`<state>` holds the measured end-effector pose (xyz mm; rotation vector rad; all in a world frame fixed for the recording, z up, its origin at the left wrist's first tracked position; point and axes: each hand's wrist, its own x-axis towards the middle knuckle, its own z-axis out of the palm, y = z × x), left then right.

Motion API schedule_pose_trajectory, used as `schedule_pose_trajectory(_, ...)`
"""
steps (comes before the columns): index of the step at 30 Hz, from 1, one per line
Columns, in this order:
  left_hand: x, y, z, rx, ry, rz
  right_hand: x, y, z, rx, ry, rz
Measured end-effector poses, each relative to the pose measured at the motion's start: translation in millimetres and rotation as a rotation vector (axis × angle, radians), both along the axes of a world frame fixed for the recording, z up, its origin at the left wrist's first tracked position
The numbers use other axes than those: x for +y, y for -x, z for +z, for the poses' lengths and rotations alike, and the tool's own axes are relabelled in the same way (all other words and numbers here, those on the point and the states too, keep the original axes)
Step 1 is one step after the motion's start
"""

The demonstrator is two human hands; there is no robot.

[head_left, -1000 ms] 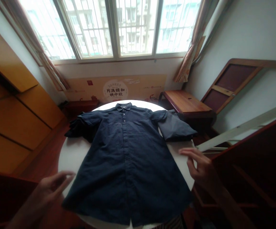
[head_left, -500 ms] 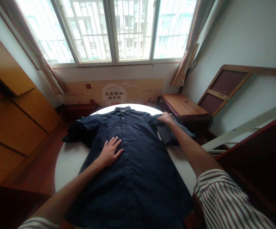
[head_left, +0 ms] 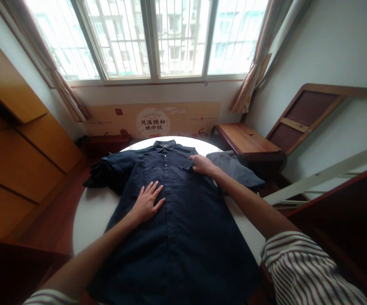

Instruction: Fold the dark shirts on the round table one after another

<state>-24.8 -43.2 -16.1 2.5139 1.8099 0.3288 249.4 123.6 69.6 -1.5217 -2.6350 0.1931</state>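
A dark navy button-up shirt (head_left: 177,220) lies face up on a round white table (head_left: 89,214), collar toward the window. My left hand (head_left: 147,201) rests flat on the shirt's left chest, fingers spread. My right hand (head_left: 202,164) grips the fabric at the right shoulder, fingers curled into the cloth. The right sleeve (head_left: 237,171) trails off the table's right side. The left sleeve (head_left: 105,173) lies bunched over the left edge.
A low wooden side table (head_left: 248,142) stands right of the round table. A cardboard panel with printed characters (head_left: 151,120) leans under the window. Wooden cabinets (head_left: 18,161) line the left wall. A framed board (head_left: 310,114) leans on the right wall.
Both hands came from the table's near edge onto the shirt. My right hand then slid from the right sleeve inward to the shoulder, pulling fabric with it. The left hand stayed flat.
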Motion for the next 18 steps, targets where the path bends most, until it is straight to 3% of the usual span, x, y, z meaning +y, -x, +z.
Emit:
schedule_pose_trajectory(6,-1,-1,1.0,-0.003,0.0,0.006,10,0,-4.7,-0.147,0.157,0.016)
schedule_pose_trajectory(11,-1,-2,2.7,-0.001,0.013,0.011,10,-4,1.4,-0.21,0.068,0.054)
schedule_pose_trajectory(18,-2,-2,1.4,-0.007,-0.003,0.012,-20,21,-14.2,-0.23,-0.067,-0.015)
